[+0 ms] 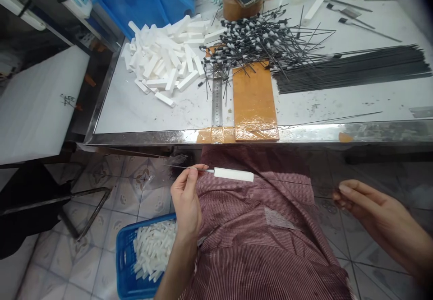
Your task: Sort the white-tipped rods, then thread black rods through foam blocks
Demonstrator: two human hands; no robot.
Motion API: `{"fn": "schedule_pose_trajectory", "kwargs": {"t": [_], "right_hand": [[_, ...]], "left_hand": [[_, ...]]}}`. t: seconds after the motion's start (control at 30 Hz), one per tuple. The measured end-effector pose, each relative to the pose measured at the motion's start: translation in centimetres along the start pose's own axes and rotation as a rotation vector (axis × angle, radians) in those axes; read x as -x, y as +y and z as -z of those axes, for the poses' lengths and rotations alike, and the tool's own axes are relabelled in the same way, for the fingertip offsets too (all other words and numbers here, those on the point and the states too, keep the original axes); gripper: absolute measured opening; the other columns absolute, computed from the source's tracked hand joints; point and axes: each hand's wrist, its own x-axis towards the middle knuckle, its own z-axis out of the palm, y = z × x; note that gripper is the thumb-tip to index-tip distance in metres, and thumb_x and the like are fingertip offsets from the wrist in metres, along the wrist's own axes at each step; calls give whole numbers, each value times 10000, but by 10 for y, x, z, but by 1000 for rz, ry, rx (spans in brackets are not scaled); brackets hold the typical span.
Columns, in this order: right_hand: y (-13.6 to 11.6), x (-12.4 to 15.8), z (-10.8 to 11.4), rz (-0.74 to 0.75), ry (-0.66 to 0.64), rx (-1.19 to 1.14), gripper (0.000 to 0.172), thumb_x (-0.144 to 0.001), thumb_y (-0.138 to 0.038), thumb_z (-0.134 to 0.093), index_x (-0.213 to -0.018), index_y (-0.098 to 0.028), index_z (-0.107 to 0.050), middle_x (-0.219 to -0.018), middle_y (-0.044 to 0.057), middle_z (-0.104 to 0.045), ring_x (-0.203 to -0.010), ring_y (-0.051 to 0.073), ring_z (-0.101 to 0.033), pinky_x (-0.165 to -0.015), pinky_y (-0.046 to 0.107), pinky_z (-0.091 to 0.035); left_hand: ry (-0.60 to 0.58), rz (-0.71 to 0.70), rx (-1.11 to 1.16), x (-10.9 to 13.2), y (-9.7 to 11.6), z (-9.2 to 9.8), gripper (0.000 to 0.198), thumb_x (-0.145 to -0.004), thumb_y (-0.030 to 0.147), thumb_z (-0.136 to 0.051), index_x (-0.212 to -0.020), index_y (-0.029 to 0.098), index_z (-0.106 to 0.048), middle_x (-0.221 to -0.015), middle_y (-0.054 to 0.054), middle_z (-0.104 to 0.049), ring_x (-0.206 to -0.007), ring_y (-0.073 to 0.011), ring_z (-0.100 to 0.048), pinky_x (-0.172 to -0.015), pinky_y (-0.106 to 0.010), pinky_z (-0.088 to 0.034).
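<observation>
White foam bar [233,174] on a thin dark rod [177,167]: where is it, and why so high?

Lower centre, above the checked red shirt [257,228], probably kept clear of the cloth. Left hand [186,200] pinches the rod narrowly.

Right hand [375,205]?

Lower right, fingers loosely open, holding nothing. Blue basket [130,264] of white bars [154,250] sits handily at lower left.
</observation>
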Motion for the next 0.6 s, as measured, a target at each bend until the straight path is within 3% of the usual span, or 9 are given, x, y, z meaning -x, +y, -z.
{"fn": "schedule_pose_trajectory", "kwargs": {"t": [0.13,0.27,0.4,0.6], "right_hand": [[0,1,0,24,-30,60,443,-457,-522,-868,-699,-231,-637,-702,-9,-569,-693,134,-506,-613,165,-442],[1,3,-1,85,-71,153,454,-656,-615,-731,-614,-203,-545,-631,-13,-484,-647,128,-415,-593,198,-375],[4,2,-1,170,-79,166,503,-792,-602,-615,-551,-191,-456,-573,-23,-399,-594,129,-331,-573,248,-301],[4,1,-3,234,-95,167,535,-832,-570,-588,-503,-186,-412,-536,-26,-359,-572,132,-302,-580,285,-252]], "left_hand": [[0,-12,14,1,1,-1,144,-821,292,-664,-766,186,-745,-823,-26,-718,-830,-136,-624,-798,-234,-470],[11,6,31,1,3,-2,137,-816,291,-672,-775,183,-746,-822,-30,-719,-831,-139,-634,-800,-238,-483],[23,9,39,1,2,-2,129,-805,285,-684,-768,178,-744,-818,-29,-722,-824,-133,-646,-792,-229,-491],[21,56,88,0,-1,0,108,-752,277,-739,-777,172,-739,-831,-26,-714,-794,-126,-655,-769,-226,-503]]}}
